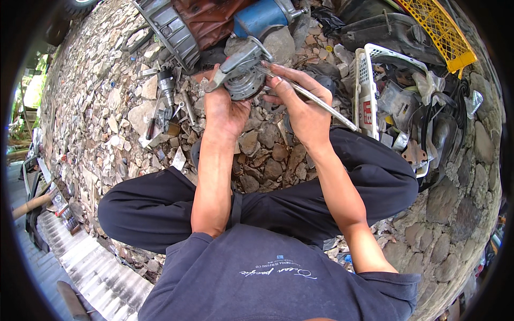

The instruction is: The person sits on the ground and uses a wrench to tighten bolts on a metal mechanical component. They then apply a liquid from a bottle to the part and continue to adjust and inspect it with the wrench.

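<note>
Held up over the stones is a round grey metal machine part (243, 80) with a ringed face and an arm-like bracket across its top. My left hand (227, 109) supports it from below and from the left, fingers wrapped around its edge. Between the fingers of my right hand (306, 107) is a slim silver metal rod (334, 113), slanting down to the right. Its upper end meets the right side of the part, and its exact tip is hard to make out there.
A white plastic crate (369, 85) full of parts and bags stands to the right, a yellow plastic crate (436, 32) beyond it. Ahead lie a blue cylindrical motor (262, 18) and a ribbed metal housing (168, 32). Left on the stones are a power-tool-like piece (166, 83) and a wrench (189, 107).
</note>
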